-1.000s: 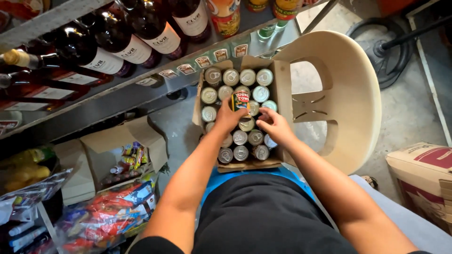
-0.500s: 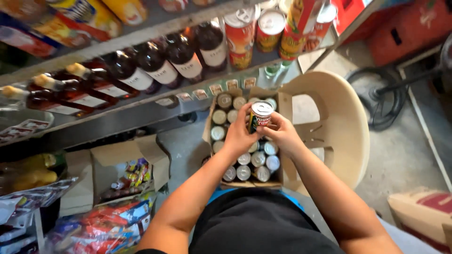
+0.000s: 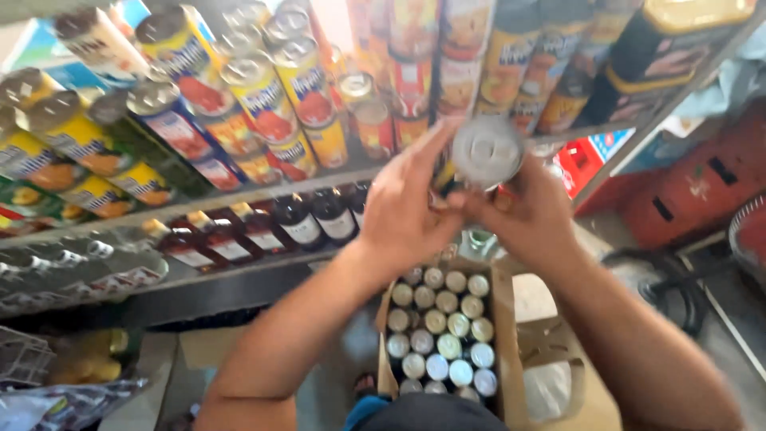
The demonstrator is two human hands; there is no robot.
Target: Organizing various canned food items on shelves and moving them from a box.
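Both hands — the left hand [image 3: 403, 209] and the right hand [image 3: 531, 214] — clasp one can [image 3: 487, 152] between them, its silver top facing the camera, long axis tilted toward the shelf of cans [image 3: 263, 104] just beyond — high above the open carton [image 3: 443, 339].

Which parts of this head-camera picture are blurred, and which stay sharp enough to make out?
Head view: the can held up between the left hand and right hand is smeared by motion, its side unreadable; the shelf tins are also soft, with pale glare at top centre; the can tops in the cardboard box below read fairly clearly.
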